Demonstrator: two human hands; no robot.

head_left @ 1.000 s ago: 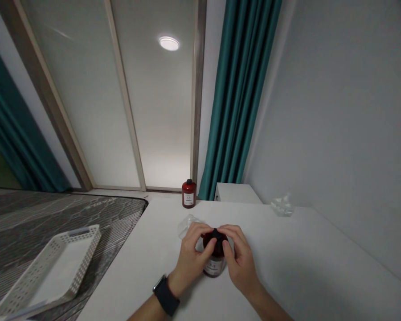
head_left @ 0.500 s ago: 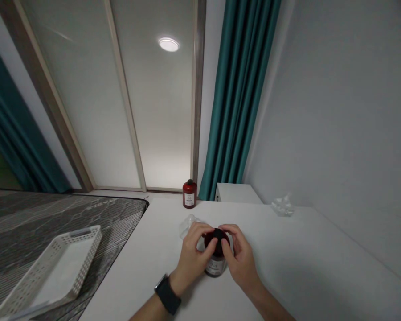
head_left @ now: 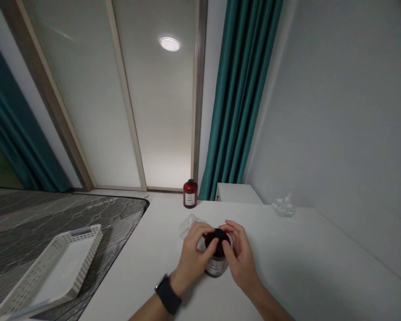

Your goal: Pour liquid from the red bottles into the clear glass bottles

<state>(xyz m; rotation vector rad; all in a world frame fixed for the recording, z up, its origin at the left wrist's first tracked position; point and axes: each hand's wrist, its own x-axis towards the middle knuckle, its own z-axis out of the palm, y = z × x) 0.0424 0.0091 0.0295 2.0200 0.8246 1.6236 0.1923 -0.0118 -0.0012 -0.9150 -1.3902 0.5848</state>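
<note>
A dark red-brown bottle [head_left: 215, 266] with a pale label stands upright on the white table between my hands. My left hand [head_left: 194, 250], with a dark watch at the wrist, has its thumb and fingers closed about the black cap [head_left: 218, 233]. From the other side my right hand [head_left: 242, 256] curls its thumb and fingers around the same cap. Part of the bottle's shoulder is hidden by my fingers. Just behind my left hand lies a crumpled piece of clear plastic [head_left: 187, 224].
A second red bottle [head_left: 190, 196] with a black cap stands at the table's far edge. More crumpled clear plastic [head_left: 283, 206] lies by the right wall. On the grey striped surface at left rests a white perforated basket [head_left: 48, 254]. A white cabinet [head_left: 239, 192] stands beyond the table.
The fingers of my right hand have lifted slightly at the cap. My left hand and the bottle have stayed nearly in place.
</note>
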